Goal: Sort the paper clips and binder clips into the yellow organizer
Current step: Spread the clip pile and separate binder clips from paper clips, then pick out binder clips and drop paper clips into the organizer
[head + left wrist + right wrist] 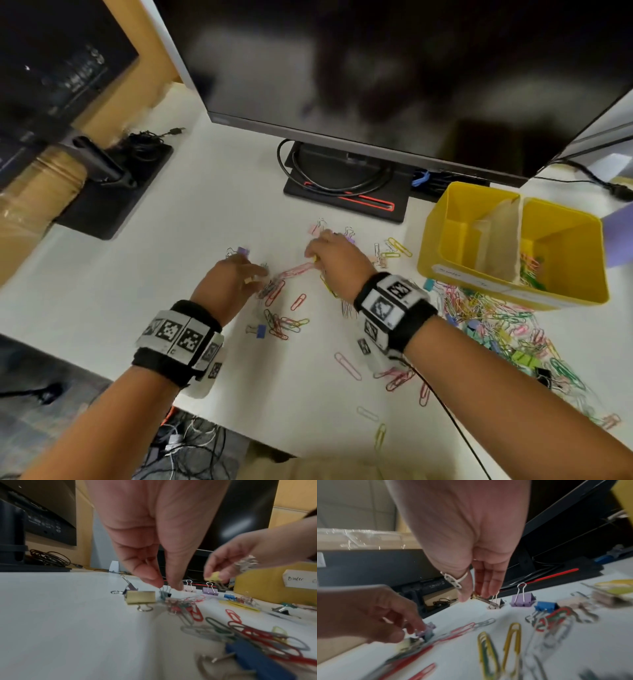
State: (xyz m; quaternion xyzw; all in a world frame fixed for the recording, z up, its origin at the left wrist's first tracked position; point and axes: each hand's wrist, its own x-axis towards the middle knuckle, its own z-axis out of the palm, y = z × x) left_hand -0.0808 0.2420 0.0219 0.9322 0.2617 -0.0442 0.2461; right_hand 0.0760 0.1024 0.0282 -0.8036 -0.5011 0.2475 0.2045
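Two hands pinch: the left hand [154, 555] nips a small grey binder clip's [165, 595] stiff wire loops on the desk [68, 615], the right hand [240, 559] lifts a light yellow binder clip [214, 576].

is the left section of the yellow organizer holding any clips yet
No, in the head view the left section of the yellow organizer shows only bare yellow floor, while the colored clips lie in the right section.
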